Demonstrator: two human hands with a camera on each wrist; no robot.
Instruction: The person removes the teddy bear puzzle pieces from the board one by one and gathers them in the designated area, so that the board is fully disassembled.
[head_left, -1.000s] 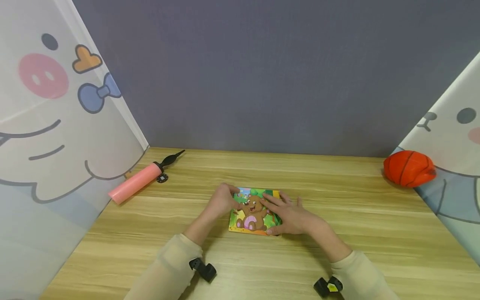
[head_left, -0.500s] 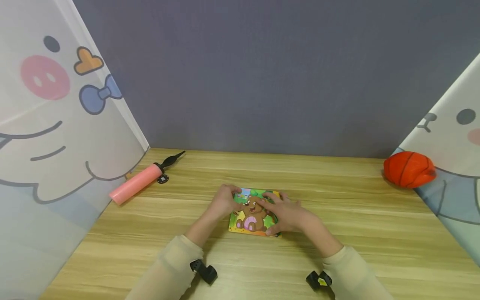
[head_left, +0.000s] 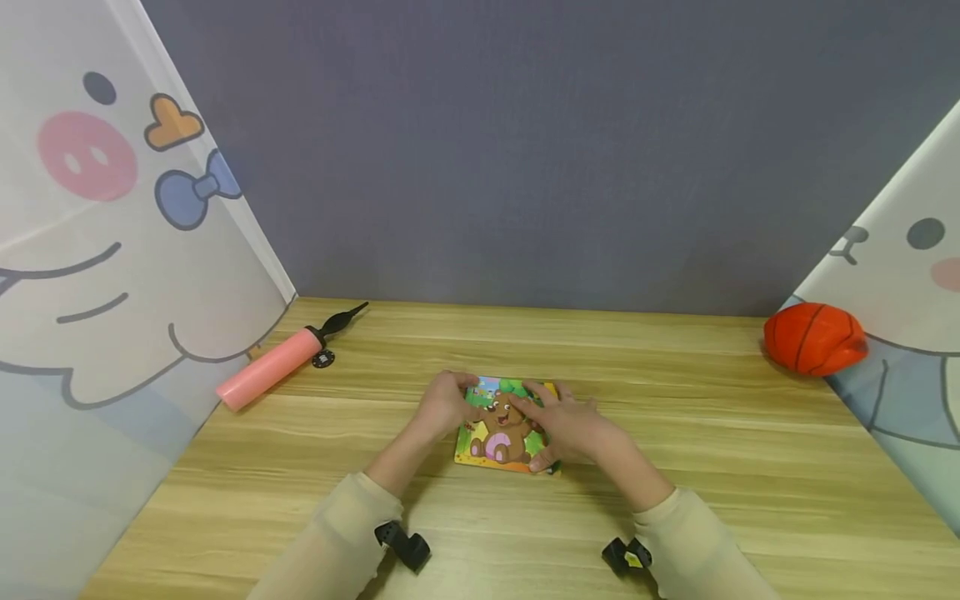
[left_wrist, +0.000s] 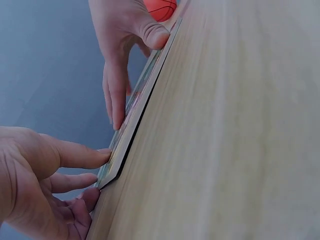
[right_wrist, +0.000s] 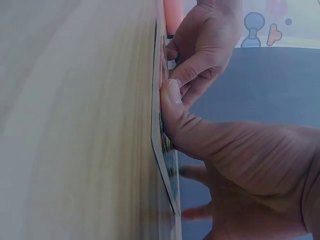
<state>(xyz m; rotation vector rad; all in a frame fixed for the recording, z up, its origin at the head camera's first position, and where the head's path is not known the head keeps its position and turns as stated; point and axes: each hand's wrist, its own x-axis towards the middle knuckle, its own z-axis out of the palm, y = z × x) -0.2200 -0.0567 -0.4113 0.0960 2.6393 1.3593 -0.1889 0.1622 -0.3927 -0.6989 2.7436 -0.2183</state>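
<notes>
A flat jigsaw puzzle board (head_left: 501,437) with a cartoon bear lies on the wooden table. My left hand (head_left: 444,406) holds its left side: thumb on the picture, other fingers curled at the upper-left edge. My right hand (head_left: 573,425) rests over the right part, fingers spread and fairly straight, thumb near the lower-right edge. In the left wrist view the board (left_wrist: 135,115) lies low, with my left hand (left_wrist: 37,182) at its near corner. The right wrist view has my right thumb (right_wrist: 175,102) on the picture; part of the picture is covered by my hands.
A pink hand pump (head_left: 273,367) with a black nozzle lies at the back left, a black round chip (head_left: 323,358) beside it. At the far right sits a partly deflated orange-red basketball (head_left: 815,339). A grey partition (head_left: 525,158) stands behind the wooden table (head_left: 525,542).
My right forearm and hand have shifted slightly to the left over the puzzle. My left hand and the puzzle stay almost in place.
</notes>
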